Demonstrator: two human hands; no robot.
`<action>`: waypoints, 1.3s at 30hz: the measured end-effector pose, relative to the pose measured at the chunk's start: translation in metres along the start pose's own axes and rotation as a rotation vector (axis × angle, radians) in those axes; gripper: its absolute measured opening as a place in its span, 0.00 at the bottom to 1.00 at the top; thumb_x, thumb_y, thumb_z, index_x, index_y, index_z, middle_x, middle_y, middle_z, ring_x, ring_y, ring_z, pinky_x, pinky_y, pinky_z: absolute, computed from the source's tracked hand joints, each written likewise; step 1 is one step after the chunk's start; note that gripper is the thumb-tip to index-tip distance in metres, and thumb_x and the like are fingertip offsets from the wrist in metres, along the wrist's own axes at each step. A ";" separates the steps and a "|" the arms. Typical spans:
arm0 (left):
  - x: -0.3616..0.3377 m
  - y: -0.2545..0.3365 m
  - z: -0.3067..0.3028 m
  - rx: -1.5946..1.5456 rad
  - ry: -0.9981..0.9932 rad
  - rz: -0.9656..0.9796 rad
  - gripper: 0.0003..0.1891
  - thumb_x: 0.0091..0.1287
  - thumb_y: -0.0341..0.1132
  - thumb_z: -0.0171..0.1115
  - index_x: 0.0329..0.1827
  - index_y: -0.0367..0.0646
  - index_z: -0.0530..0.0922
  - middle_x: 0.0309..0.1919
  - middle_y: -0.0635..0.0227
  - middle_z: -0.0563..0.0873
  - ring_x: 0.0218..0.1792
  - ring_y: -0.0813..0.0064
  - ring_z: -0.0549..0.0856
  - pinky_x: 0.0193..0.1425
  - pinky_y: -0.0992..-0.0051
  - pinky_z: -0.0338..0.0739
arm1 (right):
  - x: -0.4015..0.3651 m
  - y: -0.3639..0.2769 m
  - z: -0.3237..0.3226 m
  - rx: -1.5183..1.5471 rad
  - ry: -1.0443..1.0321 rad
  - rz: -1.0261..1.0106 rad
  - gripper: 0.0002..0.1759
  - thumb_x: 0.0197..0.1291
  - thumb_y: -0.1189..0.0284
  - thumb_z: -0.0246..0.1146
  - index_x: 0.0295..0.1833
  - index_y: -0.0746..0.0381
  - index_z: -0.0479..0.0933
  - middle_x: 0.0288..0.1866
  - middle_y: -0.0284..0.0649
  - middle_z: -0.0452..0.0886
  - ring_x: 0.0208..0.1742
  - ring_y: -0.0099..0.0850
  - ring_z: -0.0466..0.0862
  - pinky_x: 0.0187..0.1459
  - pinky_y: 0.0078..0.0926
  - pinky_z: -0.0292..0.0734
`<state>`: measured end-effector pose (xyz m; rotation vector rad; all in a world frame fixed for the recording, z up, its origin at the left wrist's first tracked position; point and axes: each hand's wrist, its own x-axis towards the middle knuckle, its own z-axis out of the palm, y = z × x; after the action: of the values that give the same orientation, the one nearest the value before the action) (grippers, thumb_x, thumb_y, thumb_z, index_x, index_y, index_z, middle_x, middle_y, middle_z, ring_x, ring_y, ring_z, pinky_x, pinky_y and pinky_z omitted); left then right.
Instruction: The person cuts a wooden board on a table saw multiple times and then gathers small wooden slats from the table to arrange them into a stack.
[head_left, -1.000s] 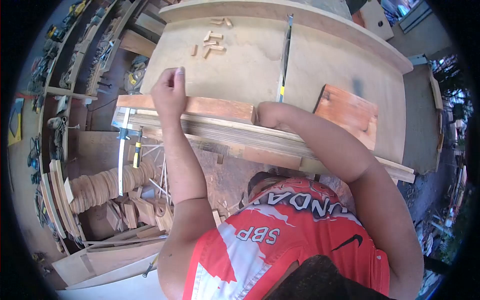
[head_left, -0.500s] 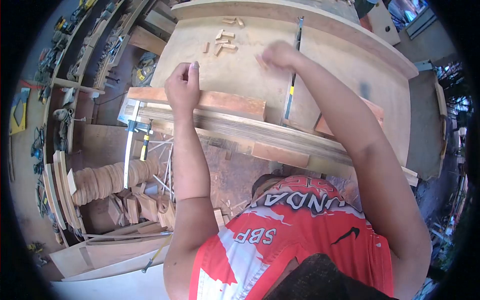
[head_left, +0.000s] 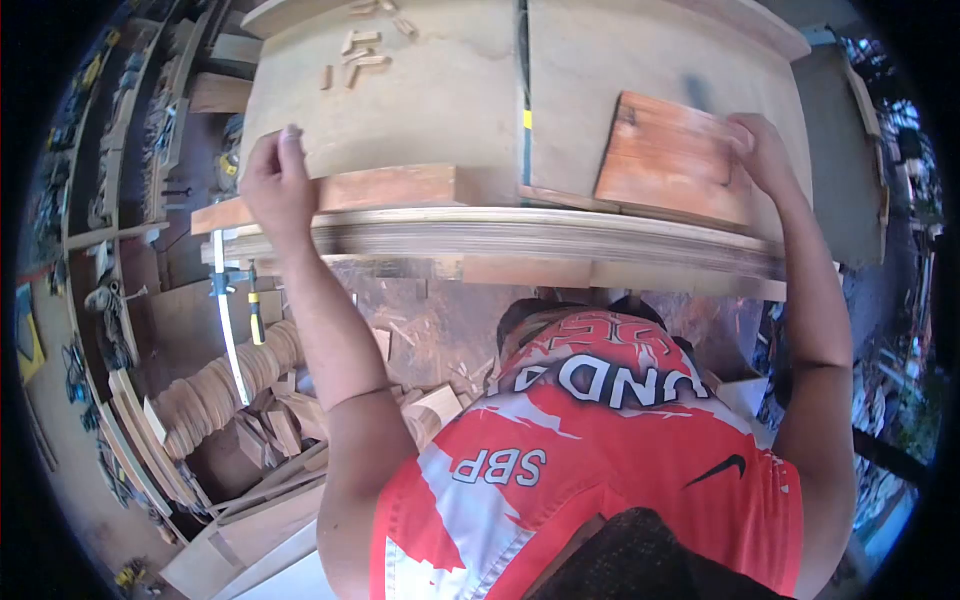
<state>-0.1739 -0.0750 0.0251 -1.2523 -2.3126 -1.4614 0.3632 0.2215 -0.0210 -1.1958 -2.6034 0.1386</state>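
Observation:
My left hand [head_left: 278, 182] is closed, thumb pointing up, at the left part of a long wooden block [head_left: 385, 187] near the workbench's front edge. Whether anything is inside its curled fingers is hidden. On the right, my right hand [head_left: 766, 155] grips the right edge of a flat reddish wooden board [head_left: 670, 160], fingertips on its face. Several small wooden pieces [head_left: 362, 60] lie scattered on the bench top toward the back left. A dark bar clamp [head_left: 525, 90] with a yellow band crosses the bench between my hands.
The workbench [head_left: 430, 110] has a thick layered front edge [head_left: 520, 236]. A clamp [head_left: 228, 320] with a yellow-black handle hangs at its left. Below lie a row of curved wooden pieces [head_left: 225, 385] and offcuts [head_left: 283, 430]. Shelves with tools [head_left: 110, 190] stand left.
My right hand has moved from near the small wooden pieces to the reddish board and taken hold of it. My left hand stays closed at the block. The view has shifted.

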 end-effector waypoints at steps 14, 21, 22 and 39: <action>0.005 -0.004 -0.001 0.262 -0.214 -0.073 0.14 0.74 0.40 0.63 0.43 0.35 0.86 0.26 0.70 0.84 0.30 0.84 0.80 0.37 0.80 0.73 | 0.018 -0.123 0.036 0.389 -0.317 -0.602 0.10 0.65 0.65 0.61 0.41 0.57 0.84 0.41 0.44 0.87 0.42 0.46 0.86 0.49 0.44 0.79; 0.009 -0.007 -0.001 0.170 -0.214 -0.137 0.15 0.73 0.41 0.64 0.41 0.33 0.85 0.27 0.72 0.84 0.31 0.85 0.80 0.37 0.81 0.73 | 0.038 -0.187 0.080 0.394 -0.784 -0.673 0.09 0.59 0.74 0.59 0.39 0.63 0.84 0.41 0.51 0.87 0.45 0.51 0.87 0.48 0.48 0.82; 0.010 -0.007 0.000 0.163 -0.214 -0.146 0.16 0.73 0.41 0.64 0.40 0.33 0.85 0.27 0.72 0.84 0.31 0.85 0.80 0.37 0.81 0.73 | 0.037 -0.193 0.085 0.356 -0.786 -0.638 0.07 0.59 0.73 0.61 0.37 0.62 0.84 0.37 0.51 0.85 0.43 0.51 0.85 0.46 0.48 0.80; 0.010 -0.002 -0.001 0.132 -0.244 -0.169 0.17 0.73 0.42 0.64 0.39 0.33 0.85 0.26 0.71 0.84 0.30 0.84 0.79 0.37 0.81 0.72 | 0.059 -0.231 0.070 0.145 -1.058 -0.475 0.13 0.60 0.74 0.60 0.41 0.73 0.83 0.46 0.61 0.85 0.48 0.52 0.87 0.49 0.47 0.82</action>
<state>-0.1821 -0.0699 0.0295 -1.2904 -2.6837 -1.2352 0.1382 0.1174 -0.0300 -0.4302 -3.5565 1.0855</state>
